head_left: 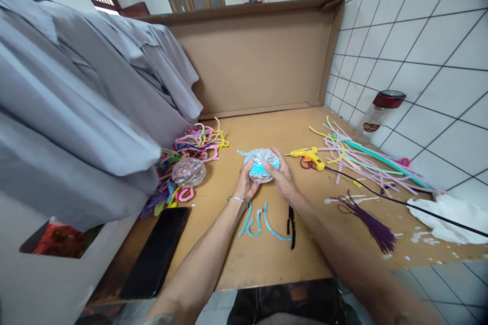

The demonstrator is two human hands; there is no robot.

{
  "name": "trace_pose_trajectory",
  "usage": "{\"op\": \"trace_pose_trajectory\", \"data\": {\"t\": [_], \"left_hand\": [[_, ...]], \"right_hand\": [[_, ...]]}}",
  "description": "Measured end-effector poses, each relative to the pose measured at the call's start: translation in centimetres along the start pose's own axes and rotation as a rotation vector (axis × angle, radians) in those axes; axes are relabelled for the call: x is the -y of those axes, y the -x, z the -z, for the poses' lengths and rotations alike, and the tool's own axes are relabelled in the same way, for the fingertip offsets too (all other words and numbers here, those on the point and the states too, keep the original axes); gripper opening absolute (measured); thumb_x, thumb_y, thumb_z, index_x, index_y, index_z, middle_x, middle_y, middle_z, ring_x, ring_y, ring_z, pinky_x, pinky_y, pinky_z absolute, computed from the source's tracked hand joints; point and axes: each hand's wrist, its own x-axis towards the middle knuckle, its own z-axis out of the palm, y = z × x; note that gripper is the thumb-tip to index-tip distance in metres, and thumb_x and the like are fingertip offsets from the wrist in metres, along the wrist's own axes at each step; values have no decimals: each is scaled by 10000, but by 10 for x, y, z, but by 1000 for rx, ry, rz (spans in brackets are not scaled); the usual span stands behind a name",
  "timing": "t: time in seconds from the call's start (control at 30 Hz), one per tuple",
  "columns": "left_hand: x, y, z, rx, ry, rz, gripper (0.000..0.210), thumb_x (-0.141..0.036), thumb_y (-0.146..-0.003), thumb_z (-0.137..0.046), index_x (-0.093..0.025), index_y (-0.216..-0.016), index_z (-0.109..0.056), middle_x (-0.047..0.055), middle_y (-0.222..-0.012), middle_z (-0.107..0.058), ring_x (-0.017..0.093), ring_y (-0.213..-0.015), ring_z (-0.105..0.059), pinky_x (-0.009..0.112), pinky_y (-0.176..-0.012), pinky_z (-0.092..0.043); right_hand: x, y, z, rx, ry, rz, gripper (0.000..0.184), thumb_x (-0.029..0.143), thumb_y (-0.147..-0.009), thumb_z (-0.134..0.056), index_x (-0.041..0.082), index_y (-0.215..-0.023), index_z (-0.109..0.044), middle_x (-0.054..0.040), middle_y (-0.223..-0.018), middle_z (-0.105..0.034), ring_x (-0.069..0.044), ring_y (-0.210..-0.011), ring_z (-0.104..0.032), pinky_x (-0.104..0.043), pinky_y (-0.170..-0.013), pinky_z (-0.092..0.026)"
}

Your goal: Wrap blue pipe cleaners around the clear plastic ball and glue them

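Between both hands, above the middle of the table, is a rounded clear ball [263, 155] with light blue pipe cleaner wound across its front. A loose blue end sticks out at its upper left. My left hand [247, 183] grips the ball's left side, thumb on the front. On the other side my right hand [282, 177] closes round it, its thumb pressing the blue band. Below the hands lie several cut blue pipe cleaner pieces [254, 226] and black pipe cleaner pieces [292, 228]. A yellow glue gun [309, 155] rests right of my right hand.
At left are a clear ball [189, 172], a heap of coloured pipe cleaners [202, 137], a black phone [156, 251] and hanging grey cloth [95, 86]. At right are long pipe cleaners [366, 157], a purple tassel [369, 226], a bottle [375, 117], white tissue [446, 216] and a black cord [396, 199].
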Motion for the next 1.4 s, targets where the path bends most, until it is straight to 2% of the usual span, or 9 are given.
{"op": "trace_pose_trajectory", "data": {"t": [0.17, 0.3, 0.43, 0.63, 0.77, 0.9, 1.07, 1.2, 1.4], "left_hand": [[-7, 4, -6, -17, 101, 89, 566, -486, -741, -792, -177, -1198, -665, 98, -1184, -757, 322, -1262, -636, 495, -1145, -444], [-13, 6, -5, -33, 190, 141, 521, -520, -790, -739, -181, -1181, -683, 100, -1181, -759, 314, -1264, -634, 509, -1161, -416], [-13, 8, -2, 12, 216, 155, 544, -566, -755, -741, -185, -1142, -698, 104, -1199, -753, 324, -1295, -611, 535, -1178, -384], [-12, 8, 3, 65, 170, 188, 634, -607, -702, -758, -169, -1154, -686, 124, -1210, -741, 353, -1366, -543, 575, -1192, -348], [-11, 6, 3, 71, 142, 180, 635, -607, -704, -761, -171, -1158, -680, 124, -1238, -729, 351, -1368, -542, 567, -1190, -362], [-11, 4, -1, 39, 141, 125, 576, -551, -682, -810, -182, -1110, -697, 94, -1158, -761, 325, -1306, -599, 527, -1179, -397], [-13, 4, -1, -8, 142, 136, 547, -545, -697, -805, -165, -1079, -706, 94, -1086, -779, 325, -1262, -633, 515, -1167, -419], [-15, 2, 1, 26, 126, 126, 647, -552, -646, -846, -160, -1138, -696, 110, -1124, -773, 340, -1263, -633, 527, -1172, -413], [-17, 2, 3, 62, 38, 79, 815, -558, -493, -925, -172, -1166, -675, 118, -1200, -749, 384, -1370, -537, 532, -1204, -368]], "right_hand": [[4, 4, -6, -17, -110, -13, 842, 504, -575, -892, 217, -1318, -618, -83, -1334, -679, -295, -1235, -627, -455, -1139, -454], [9, 4, -9, 0, -187, 1, 668, 453, -613, -879, 218, -1207, -687, -72, -1248, -729, -275, -1199, -651, -433, -1104, -483], [12, 2, -9, -36, -235, -2, 463, 446, -661, -844, 218, -1050, -738, -57, -1070, -784, -257, -1103, -694, -421, -1020, -538], [11, -5, -6, -84, -279, -15, 339, 447, -644, -845, 221, -877, -749, -43, -884, -796, -252, -1014, -720, -416, -966, -571], [10, -6, -6, -78, -267, -11, 355, 489, -679, -815, 217, -895, -744, -62, -920, -796, -270, -1073, -706, -441, -992, -559], [12, 2, -10, -41, -223, 16, 525, 572, -675, -805, 213, -1050, -728, -74, -1075, -786, -281, -1118, -690, -455, -1045, -525], [14, 11, -13, 31, -125, 16, 738, 524, -605, -873, 227, -1247, -663, -73, -1253, -729, -287, -1203, -649, -444, -1117, -468], [12, 8, -11, 48, -167, -2, 651, 529, -672, -832, 229, -1228, -678, -74, -1266, -726, -289, -1251, -630, -474, -1164, -421], [2, -2, -7, 48, -265, -24, 481, 566, -766, -743, 233, -1114, -734, -68, -1227, -752, -271, -1305, -603, -473, -1159, -438]]}}
